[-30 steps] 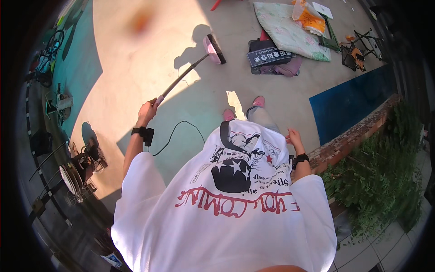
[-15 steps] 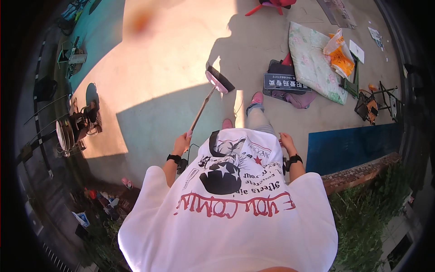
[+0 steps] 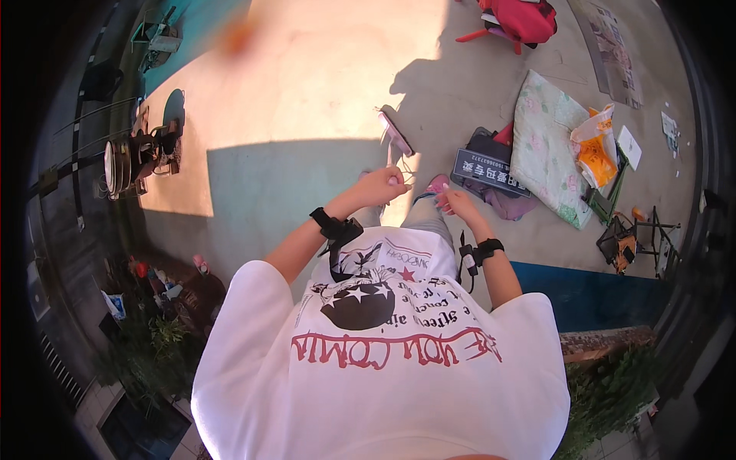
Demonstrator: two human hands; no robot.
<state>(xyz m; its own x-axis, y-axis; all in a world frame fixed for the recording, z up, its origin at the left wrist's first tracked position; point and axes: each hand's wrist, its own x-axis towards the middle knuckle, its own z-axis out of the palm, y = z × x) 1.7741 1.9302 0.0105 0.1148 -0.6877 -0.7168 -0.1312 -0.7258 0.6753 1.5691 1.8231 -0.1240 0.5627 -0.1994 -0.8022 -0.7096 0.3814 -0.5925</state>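
My left hand [image 3: 381, 188] is closed around a broom's handle, held upright in front of my legs, so most of the handle is hidden behind the fist. Just beyond it is the broom's pinkish head [image 3: 397, 132], low over the paved ground at the border of sun and shade. To the right, my right hand [image 3: 460, 205] is raised over my leg with loosely bent fingers apart and nothing visible in it. A pink shoe [image 3: 437, 185] shows beyond that hand.
Right of my feet lie a dark sign board [image 3: 491, 170], a flowered pad [image 3: 548, 146] and an orange-and-white bag [image 3: 596, 153]. A red seat [image 3: 521, 19] stands far right. Wheeled equipment [image 3: 138, 161] is at left. A blue panel [image 3: 590, 295] and brick edging [image 3: 606, 343] lie near right.
My left hand has moved right and forward with the broom, whose handle has swung toward upright. The right hand has risen inward. The view has shifted, with the ground objects lower in it.
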